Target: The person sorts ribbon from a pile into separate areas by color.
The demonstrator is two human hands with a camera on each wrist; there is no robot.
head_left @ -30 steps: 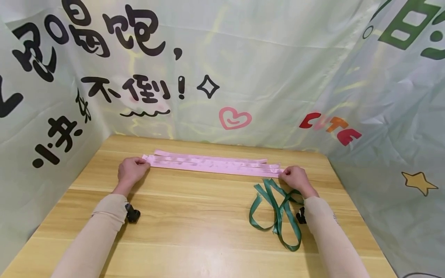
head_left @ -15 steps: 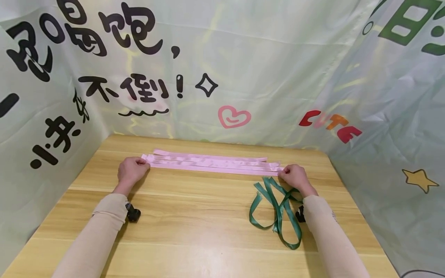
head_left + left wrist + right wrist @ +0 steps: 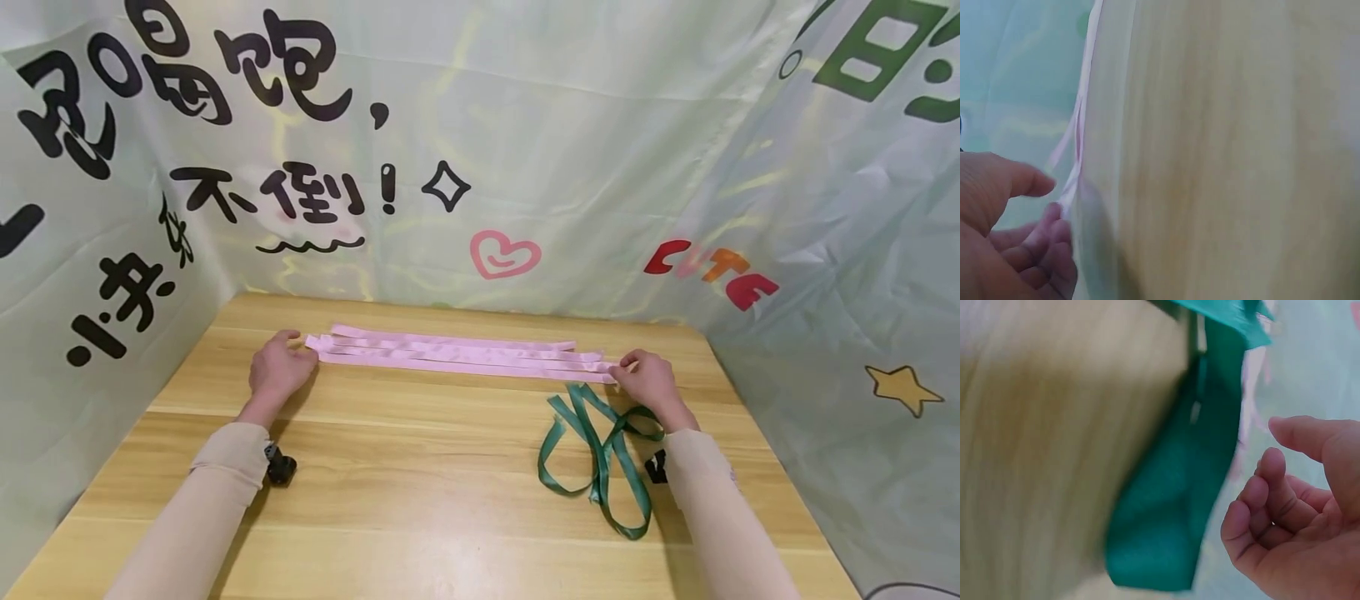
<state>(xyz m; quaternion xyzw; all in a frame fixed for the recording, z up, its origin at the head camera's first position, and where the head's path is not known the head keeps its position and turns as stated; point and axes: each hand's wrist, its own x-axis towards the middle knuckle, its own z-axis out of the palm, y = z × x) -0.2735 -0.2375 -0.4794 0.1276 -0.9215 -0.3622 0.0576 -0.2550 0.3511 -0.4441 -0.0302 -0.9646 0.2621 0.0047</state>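
Pink ribbon [image 3: 465, 365] lies in several flat parallel strips across the back of the table in the head view. My left hand [image 3: 281, 368] is at its left end, thumb and fingertips parted, fingers loosely bent in the left wrist view. At the right end, my right hand [image 3: 651, 387] has its thumb [image 3: 1297, 434] apart from the fingers, with nothing held between them. Nearer to me, a green ribbon [image 3: 596, 437] lies in loose loops beside the right wrist. Part of one green loop passes close to the right wrist camera.
The wooden table [image 3: 420, 483] carries the ribbons. Printed cloth walls [image 3: 570, 167] enclose its back and both sides. A small black wrist camera [image 3: 281, 467] sits at the left cuff, and another [image 3: 656, 467] is partly hidden at the right.
Both hands have let go of the pink ribbon's ends, which they pinched before. They have drawn slightly outward, left hand leftward and right hand rightward. The ribbons lie almost as they did.
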